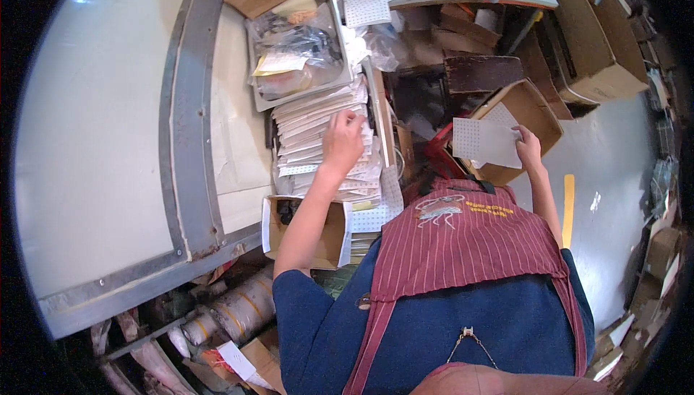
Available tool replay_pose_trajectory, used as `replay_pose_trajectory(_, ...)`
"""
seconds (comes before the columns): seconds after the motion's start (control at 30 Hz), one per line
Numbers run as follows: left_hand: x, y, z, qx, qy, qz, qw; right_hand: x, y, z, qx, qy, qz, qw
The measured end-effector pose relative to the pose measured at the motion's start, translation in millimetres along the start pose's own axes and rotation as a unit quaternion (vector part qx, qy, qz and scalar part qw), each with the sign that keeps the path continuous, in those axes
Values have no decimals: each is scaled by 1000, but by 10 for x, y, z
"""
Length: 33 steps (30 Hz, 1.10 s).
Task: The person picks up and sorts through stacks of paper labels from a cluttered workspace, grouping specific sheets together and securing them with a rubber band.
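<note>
My left hand [343, 138] rests over a long row of closely stacked white sheets [303, 131]. Its fingers are curled together at the right side of the row, and what they hold, if anything, is hidden. On the right, my right hand [530, 148] pinches the edge of a white sheet printed with small rows of marks [483, 140]. That sheet is held flat above an open cardboard box [538, 106], in which another printed sheet [500, 114] shows partly.
Beyond the row stands a grey tray [260, 99] with plastic bags and paper slips. A small open carton [329, 232] sits near my left forearm. Larger cardboard boxes [600, 41] stand at the far right. A metal-framed white panel [195, 120] borders the left.
</note>
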<state>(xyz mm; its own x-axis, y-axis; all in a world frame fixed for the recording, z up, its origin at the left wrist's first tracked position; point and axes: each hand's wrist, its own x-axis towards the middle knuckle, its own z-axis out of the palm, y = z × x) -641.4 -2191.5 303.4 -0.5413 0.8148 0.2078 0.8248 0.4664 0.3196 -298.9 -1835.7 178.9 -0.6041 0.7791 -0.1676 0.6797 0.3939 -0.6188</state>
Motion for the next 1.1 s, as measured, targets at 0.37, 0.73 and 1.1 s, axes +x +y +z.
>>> replay_pose_trajectory(0.37, 268, 46, 286, 127, -41, -9, 991, 205, 63, -250, -180, 26, -54, 982)
replay_pose_trajectory(0.73, 419, 86, 455, 228, -42, -4, 973, 66, 55, 24, -140, 26, -114, 983)
replay_pose_trajectory(1.1, 316, 102, 521, 216, -5, 17, 976, -436, 22, 1017, -357, -365, -90, 855)
